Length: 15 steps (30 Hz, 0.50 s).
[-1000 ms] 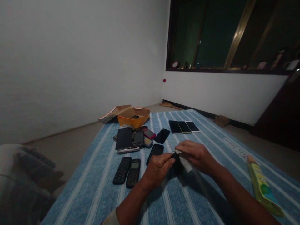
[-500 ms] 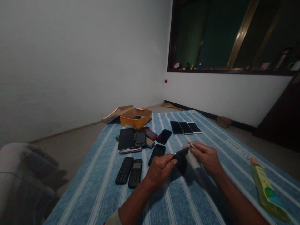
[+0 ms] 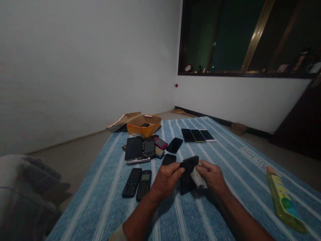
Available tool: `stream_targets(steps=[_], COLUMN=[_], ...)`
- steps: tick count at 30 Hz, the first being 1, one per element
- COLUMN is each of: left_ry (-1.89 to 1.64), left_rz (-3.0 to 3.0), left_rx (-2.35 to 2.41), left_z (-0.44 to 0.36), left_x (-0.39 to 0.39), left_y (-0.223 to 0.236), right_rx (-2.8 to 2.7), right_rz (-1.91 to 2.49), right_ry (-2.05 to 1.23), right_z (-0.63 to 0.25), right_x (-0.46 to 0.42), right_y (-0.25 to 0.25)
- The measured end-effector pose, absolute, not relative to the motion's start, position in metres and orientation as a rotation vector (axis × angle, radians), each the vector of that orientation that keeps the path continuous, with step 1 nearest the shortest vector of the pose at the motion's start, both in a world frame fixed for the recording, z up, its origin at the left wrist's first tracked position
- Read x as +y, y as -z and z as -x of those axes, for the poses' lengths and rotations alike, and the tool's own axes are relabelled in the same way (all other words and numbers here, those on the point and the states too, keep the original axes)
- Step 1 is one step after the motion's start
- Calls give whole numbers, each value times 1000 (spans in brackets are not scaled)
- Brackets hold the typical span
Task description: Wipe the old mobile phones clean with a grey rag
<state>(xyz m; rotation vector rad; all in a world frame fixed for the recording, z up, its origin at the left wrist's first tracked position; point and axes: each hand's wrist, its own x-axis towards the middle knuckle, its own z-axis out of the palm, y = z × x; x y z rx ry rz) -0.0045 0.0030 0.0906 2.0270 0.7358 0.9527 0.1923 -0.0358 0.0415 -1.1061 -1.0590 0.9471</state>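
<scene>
Between my two hands a black smartphone [image 3: 187, 177] is held up at a tilt above the striped cloth. My left hand [image 3: 166, 180] pinches its left edge between thumb and fingers. In my right hand [image 3: 212, 175] is a crumpled white wipe [image 3: 199, 177], pressed against the phone's right edge. Just behind my left hand lies another dark smartphone [image 3: 169, 159], partly covered by that hand. Two black keypad phones [image 3: 131, 182] rest side by side to the left of my left forearm.
A pile of old phones [image 3: 133, 148] lies beyond, before an open orange box [image 3: 140, 131]. One smartphone [image 3: 175, 145] lies beside the pile; three more [image 3: 198, 135] stand in a row farther right. A yellow-green bottle [image 3: 286, 202] lies at the right on the blue striped cloth [image 3: 100, 201].
The phone has turned so that more of its flat face shows. My right hand, with the white wipe, moved outward along the top edge, then lower down its right side.
</scene>
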Motion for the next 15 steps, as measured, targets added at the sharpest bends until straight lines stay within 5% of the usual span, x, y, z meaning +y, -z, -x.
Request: stream_targets(steps=[6, 15], left_ry=[-950, -964], left_rz=[-1987, -1787], left_rx=[732, 644], left_z=[5, -1], left_x=[5, 3], left_y=[-87, -75], right_rx=[-1043, -1565], right_rz=[1072, 1105], right_ry=[-1028, -655], right_z=[-193, -216], right_x=[-35, -35], right_y=[-42, -96])
